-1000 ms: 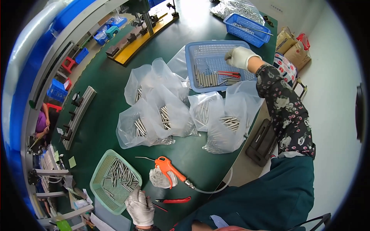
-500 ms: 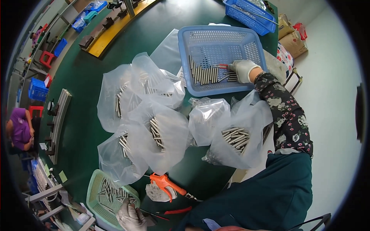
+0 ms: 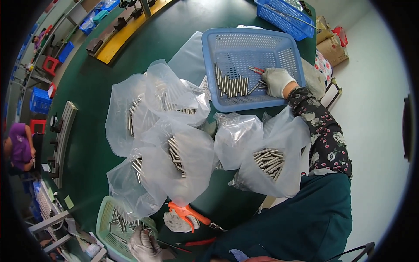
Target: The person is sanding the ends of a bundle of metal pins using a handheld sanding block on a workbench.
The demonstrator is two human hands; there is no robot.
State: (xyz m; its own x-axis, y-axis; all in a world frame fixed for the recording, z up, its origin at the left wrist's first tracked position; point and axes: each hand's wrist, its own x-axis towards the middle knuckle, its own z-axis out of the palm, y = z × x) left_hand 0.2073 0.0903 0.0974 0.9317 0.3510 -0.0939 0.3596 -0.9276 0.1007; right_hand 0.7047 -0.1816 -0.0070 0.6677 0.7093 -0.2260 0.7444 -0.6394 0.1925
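Note:
My right hand, in a pale glove, is closed around a small red-handled tool with metal tips, inside a blue perforated basket. Just left of it, metal pins lie side by side in a row, and a few loose ones sit by my fingers. My left hand, also gloved, is at the rim of a light green basket of scattered metal pins. Its fingers are bent together; whatever they hold is hidden.
Clear plastic bags of metal pins cover the middle of the green table. An orange air gun rests on a white rag, with a red-handled tool below. Another blue basket stands far right. At left, a person in purple sits.
The tool in my right hand has tilted, its metal tips now pointing up and left above the pins. My left hand has shifted slightly left at the green basket. The view has moved a little.

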